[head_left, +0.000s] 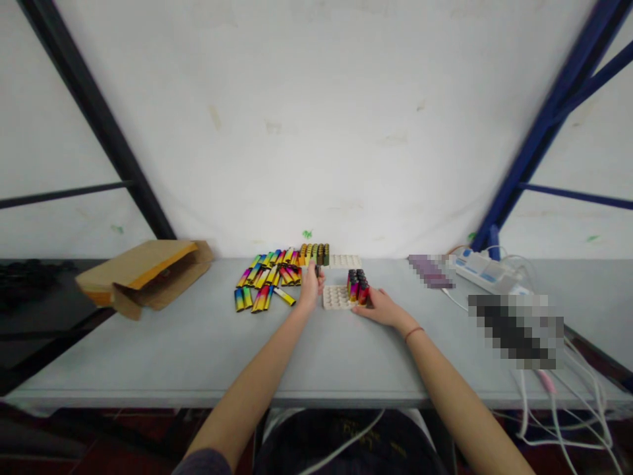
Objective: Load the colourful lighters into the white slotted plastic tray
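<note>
A loose pile of multicoloured lighters (267, 277) lies on the grey table (198, 343), left of centre. My left hand (310, 287) is closed around one lighter beside the pile, just left of a white tray with round holes (333, 298). Several dark red lighters (357, 286) stand upright in the right part of that tray. My right hand (383, 308) rests against the tray's right side, fingers touching it and the standing lighters. A second white tray (343, 261) sits farther back, with a row of dark lighters (314, 254) standing at its left.
An open brown cardboard box (146, 277) lies at the table's left. A white power strip (482, 267) and several white cables (568, 389) occupy the right side, along with blurred-out objects. A white wall stands behind; blue and black frame struts rise at both sides.
</note>
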The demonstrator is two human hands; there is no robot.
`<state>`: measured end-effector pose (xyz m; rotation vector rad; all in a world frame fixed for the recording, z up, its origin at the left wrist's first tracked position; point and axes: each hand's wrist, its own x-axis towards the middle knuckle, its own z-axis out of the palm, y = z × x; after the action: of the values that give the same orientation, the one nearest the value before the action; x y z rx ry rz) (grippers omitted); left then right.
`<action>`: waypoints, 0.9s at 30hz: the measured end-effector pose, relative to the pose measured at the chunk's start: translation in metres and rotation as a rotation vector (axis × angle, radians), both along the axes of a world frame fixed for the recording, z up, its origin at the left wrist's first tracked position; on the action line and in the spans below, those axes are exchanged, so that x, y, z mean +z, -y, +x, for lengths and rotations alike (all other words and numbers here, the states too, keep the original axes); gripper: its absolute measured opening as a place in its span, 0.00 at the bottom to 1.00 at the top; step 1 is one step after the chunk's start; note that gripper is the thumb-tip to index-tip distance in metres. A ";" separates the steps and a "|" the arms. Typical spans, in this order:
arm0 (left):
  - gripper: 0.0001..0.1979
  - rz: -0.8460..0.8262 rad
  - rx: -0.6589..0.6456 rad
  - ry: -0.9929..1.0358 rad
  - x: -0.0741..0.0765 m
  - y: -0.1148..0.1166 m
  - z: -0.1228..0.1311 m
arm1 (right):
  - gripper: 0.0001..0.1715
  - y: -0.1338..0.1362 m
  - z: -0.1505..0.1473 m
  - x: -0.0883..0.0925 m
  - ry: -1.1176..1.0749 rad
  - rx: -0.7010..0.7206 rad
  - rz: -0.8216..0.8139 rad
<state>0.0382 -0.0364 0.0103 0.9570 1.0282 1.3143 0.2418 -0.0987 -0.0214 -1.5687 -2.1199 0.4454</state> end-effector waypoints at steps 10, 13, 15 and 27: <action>0.30 -0.091 0.071 0.220 -0.002 0.014 -0.009 | 0.21 0.002 0.002 0.003 0.016 0.004 0.004; 0.28 -0.098 0.047 0.238 -0.006 0.013 -0.009 | 0.21 0.002 0.002 0.003 0.018 -0.004 0.001; 0.25 -0.107 0.054 0.231 -0.009 0.012 -0.008 | 0.22 0.002 0.002 0.004 0.022 -0.008 -0.005; 0.23 -0.078 0.144 0.153 -0.014 0.011 -0.006 | 0.22 0.003 0.001 0.005 0.041 -0.012 -0.008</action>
<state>0.0319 -0.0470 -0.0033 0.7229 1.0370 1.4315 0.2430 -0.1018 -0.0161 -1.6071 -2.1403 0.4214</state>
